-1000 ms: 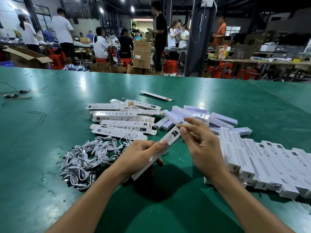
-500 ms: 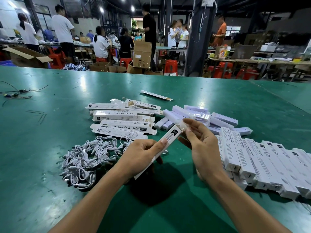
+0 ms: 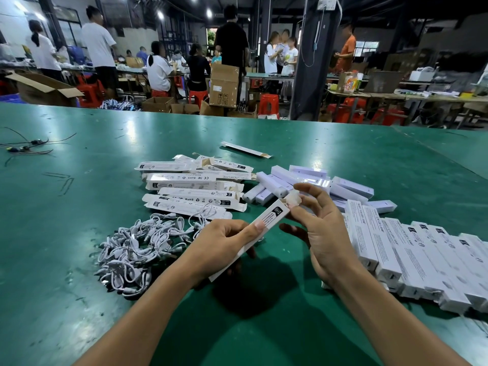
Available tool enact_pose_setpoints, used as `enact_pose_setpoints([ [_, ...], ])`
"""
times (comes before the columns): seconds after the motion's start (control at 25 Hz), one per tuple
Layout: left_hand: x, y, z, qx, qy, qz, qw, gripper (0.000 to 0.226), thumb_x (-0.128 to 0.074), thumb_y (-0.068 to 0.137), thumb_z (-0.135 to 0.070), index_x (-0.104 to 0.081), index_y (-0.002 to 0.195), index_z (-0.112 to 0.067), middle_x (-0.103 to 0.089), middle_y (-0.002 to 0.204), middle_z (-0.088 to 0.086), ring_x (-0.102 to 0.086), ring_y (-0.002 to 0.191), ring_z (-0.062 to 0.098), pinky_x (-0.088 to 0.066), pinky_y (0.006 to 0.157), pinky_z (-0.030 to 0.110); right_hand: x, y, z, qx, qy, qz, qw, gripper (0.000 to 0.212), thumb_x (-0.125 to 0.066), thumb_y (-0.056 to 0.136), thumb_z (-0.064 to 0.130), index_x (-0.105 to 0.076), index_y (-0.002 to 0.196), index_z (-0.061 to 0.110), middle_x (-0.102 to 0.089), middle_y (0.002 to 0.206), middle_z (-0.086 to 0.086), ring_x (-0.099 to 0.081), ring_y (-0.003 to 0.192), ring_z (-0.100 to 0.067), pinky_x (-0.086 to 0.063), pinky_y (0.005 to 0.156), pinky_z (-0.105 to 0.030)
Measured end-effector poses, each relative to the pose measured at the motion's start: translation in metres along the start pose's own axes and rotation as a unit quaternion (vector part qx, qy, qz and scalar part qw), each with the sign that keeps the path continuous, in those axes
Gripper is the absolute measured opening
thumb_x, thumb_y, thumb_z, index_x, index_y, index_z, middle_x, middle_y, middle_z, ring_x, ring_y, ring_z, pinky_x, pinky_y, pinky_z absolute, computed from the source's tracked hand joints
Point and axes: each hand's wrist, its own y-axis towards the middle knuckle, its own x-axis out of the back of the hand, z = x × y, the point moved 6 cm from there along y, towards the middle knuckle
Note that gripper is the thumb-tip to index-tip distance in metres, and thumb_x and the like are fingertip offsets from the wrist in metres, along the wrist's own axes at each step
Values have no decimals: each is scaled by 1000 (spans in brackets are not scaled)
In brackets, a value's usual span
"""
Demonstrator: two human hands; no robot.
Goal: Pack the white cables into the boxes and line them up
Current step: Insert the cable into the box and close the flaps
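My left hand [image 3: 219,247] grips a long white box [image 3: 266,220] tilted up to the right above the green table [image 3: 79,260]. My right hand [image 3: 322,233] is at the box's upper end, its fingertips on the open end flap [image 3: 294,199]. A heap of coiled white cables [image 3: 137,249] lies to the left of my left hand. Several flat unpacked boxes [image 3: 192,188] lie behind the cables. A row of packed boxes [image 3: 412,254] is lined up at the right, partly behind my right wrist.
White lamp sticks [image 3: 311,183] are piled beyond my right hand. One flat box [image 3: 245,149] lies alone farther back. Dark wires [image 3: 26,147] lie at the far left. Beyond the table's far edge are people, cardboard boxes [image 3: 224,85] and red stools.
My right hand has lifted off the box's upper end and its fingers have spread, now holding the end flap out. The box in my left hand stays tilted as before.
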Motion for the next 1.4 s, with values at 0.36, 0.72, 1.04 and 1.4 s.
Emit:
enact_pose_setpoints([
  [0.36,0,0,3,22,-28,-18,999,49,-57,78,-69,-77,90,-26,-76,80,6,-58,47,17,-48,44,25,-1,-3,3,27,-118,10,993,26,-67,86,37,-77,98,16,-78,96,-3,-75,90,-17,-59,68,-24],
  [0.72,-3,3,5,15,-6,-43,999,54,-55,78,-79,-77,88,-31,-74,82,13,-57,58,17,-46,63,36,-10,-20,19,178,-301,-53,935,15,-67,97,23,-76,110,25,-75,90,18,-72,86,-7,-59,80,-29],
  [1.04,-2,4,6,16,7,-44,999,70,-51,68,-82,-75,86,-19,-74,83,13,-56,59,16,-46,66,34,-11,-18,12,148,-262,-26,953,27,-66,92,38,-74,114,25,-76,98,19,-73,95,-4,-57,87,-21],
  [1.4,3,6,4,-8,61,-53,997,51,-52,76,-77,-77,78,-32,-70,81,19,-49,57,13,-39,62,30,-2,-11,8,43,-145,-50,987,7,-75,91,18,-79,94,22,-79,90,4,-75,89,-14,-62,84,-35],
])
